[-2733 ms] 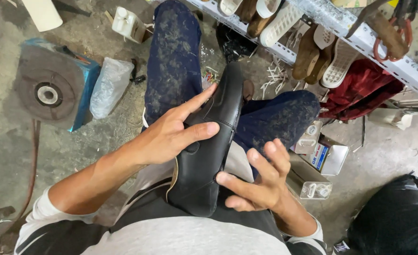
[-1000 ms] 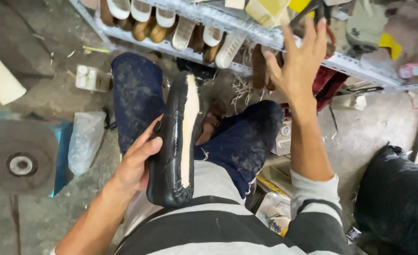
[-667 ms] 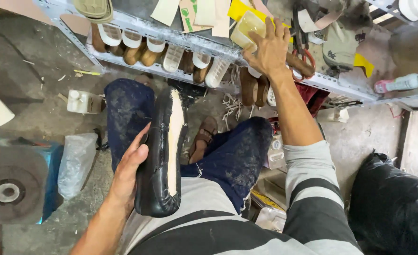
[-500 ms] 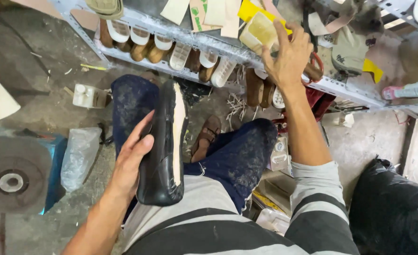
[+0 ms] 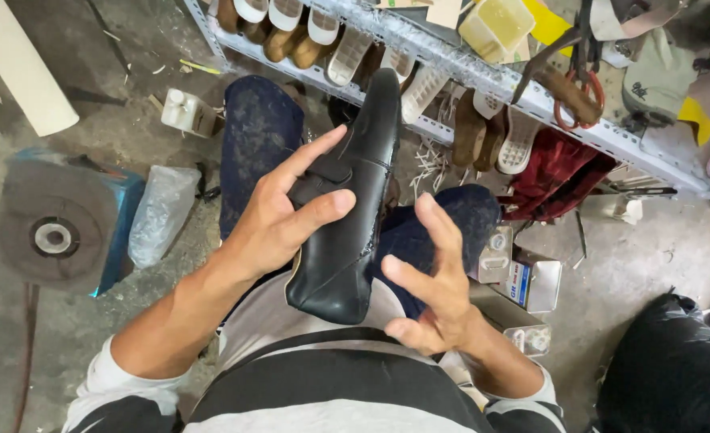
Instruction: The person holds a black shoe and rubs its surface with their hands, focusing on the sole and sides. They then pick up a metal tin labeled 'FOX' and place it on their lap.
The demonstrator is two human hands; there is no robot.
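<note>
Black leather shoe (image 5: pixel 347 208) lying lengthwise over the lap, toe pointing toward the metal shelf (image 5: pixel 483 68), left hand (image 5: pixel 279 216) clasping its side, right hand (image 5: pixel 435 293) hovering open just beside the heel.

Concrete floor (image 5: pixel 106 345), grey, stained, littered with scraps. Landmark: grey metal shelf rack (image 5: pixel 451 60) running diagonally across the top of view. On and under the rack: rows of shoe soles and lasts (image 5: pixel 307 24), tan and white; a yellowish plastic tub (image 5: pixel 495 24) on its upper level; dark red cloth (image 5: pixel 559 172) below its right part. Left of the rack, a white tube (image 5: pixel 18 68) lying on the floor. Well below-left of the rack, a round grey disc on a blue base (image 5: pixel 54 232), with a clear plastic bag (image 5: pixel 159 212) beside it. Far below-right of the rack, a black bag (image 5: pixel 671 373). Light even, daylight-like.
</note>
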